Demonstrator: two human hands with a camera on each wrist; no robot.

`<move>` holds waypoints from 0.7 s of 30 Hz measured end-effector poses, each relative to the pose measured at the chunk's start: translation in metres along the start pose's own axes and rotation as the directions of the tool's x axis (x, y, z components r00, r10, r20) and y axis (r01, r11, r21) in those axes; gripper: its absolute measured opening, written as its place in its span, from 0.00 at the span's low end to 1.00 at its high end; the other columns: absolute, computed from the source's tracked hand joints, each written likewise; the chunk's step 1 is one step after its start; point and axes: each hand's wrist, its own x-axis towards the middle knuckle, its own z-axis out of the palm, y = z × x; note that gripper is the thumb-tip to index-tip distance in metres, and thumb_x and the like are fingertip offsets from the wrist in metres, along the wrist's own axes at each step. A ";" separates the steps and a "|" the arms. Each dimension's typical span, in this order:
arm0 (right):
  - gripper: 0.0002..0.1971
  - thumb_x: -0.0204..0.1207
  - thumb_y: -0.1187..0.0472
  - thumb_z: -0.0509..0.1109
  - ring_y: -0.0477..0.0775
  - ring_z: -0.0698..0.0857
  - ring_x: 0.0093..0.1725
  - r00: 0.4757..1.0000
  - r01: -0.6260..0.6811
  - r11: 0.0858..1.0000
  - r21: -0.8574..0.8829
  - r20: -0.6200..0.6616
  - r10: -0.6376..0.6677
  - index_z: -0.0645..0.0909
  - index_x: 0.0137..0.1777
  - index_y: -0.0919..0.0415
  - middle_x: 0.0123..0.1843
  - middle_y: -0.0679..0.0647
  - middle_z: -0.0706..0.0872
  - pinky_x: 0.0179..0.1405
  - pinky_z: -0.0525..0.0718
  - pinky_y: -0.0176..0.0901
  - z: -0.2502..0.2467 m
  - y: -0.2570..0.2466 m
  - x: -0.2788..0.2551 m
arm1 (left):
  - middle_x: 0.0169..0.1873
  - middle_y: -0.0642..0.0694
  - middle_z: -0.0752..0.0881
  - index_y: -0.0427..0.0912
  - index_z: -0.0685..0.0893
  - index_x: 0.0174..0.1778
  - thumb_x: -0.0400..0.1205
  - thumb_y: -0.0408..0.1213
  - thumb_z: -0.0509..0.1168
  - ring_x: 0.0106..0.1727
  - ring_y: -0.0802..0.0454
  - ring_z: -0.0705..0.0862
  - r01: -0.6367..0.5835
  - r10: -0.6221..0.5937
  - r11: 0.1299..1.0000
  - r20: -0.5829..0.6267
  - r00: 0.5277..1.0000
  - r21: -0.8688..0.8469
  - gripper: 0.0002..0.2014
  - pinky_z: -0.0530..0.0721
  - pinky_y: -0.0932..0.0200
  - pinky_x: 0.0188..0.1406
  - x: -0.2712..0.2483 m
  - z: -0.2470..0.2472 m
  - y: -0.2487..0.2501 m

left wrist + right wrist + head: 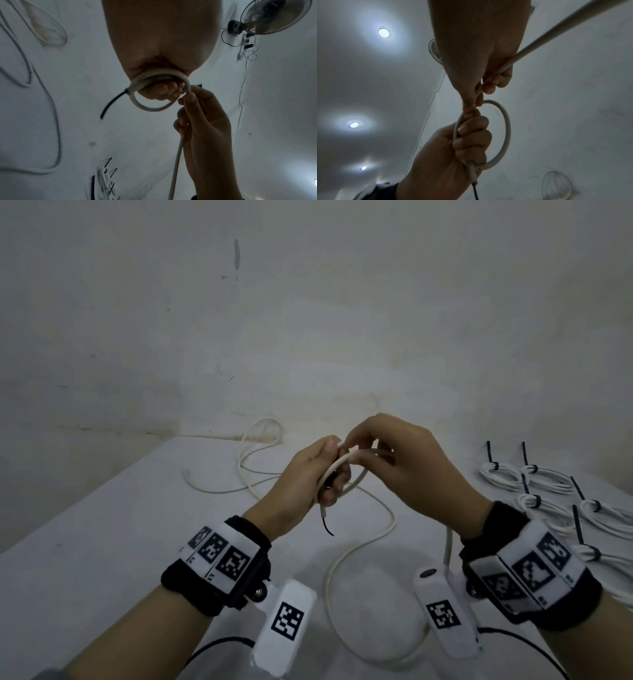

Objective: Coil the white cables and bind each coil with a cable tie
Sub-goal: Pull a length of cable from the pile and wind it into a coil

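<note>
Our left hand (pixel 301 474) clamps the first loop of the white cable (pixel 346 463) in curled fingers above the table (pixel 102 542); our right hand (pixel 404 460) pinches the strand at the loop's top. We judge the stiff loop could spring open if either grip slackens, and the trailing length may snag

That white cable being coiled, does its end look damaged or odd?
Yes. At the white cable's end below the left hand, a thin dark wire pokes out bare, with no plug visible.
</note>
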 end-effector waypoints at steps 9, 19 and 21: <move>0.06 0.75 0.58 0.74 0.41 0.76 0.31 0.966 -0.232 0.970 0.065 -0.097 0.238 0.82 0.39 0.58 0.32 0.46 0.82 0.32 0.71 0.26 0.004 0.019 -0.004 | 0.17 0.55 0.61 0.47 0.75 0.24 0.82 0.51 0.51 0.16 0.62 0.57 0.169 -0.150 0.936 0.082 0.985 -0.308 0.22 0.53 0.69 0.16 -0.002 0.001 -0.009; 0.09 0.82 0.68 0.61 0.49 0.72 0.20 0.746 -0.554 0.362 0.750 0.253 0.617 0.75 0.60 0.61 0.35 0.56 0.75 0.24 0.80 0.41 0.006 0.041 -0.042 | 0.16 0.53 0.63 0.46 0.68 0.30 0.88 0.47 0.46 0.18 0.59 0.50 -0.061 -0.144 0.629 -0.193 0.971 -0.775 0.21 0.57 0.70 0.10 0.012 -0.028 -0.030; 0.11 0.80 0.70 0.62 0.48 0.72 0.19 0.690 -0.595 0.208 0.776 0.360 0.629 0.74 0.61 0.62 0.36 0.55 0.75 0.23 0.81 0.41 0.007 0.042 -0.049 | 0.17 0.54 0.64 0.46 0.71 0.28 0.88 0.48 0.46 0.15 0.61 0.56 -0.090 -0.145 0.608 -0.222 0.964 -0.789 0.22 0.59 0.70 0.11 0.012 -0.035 -0.039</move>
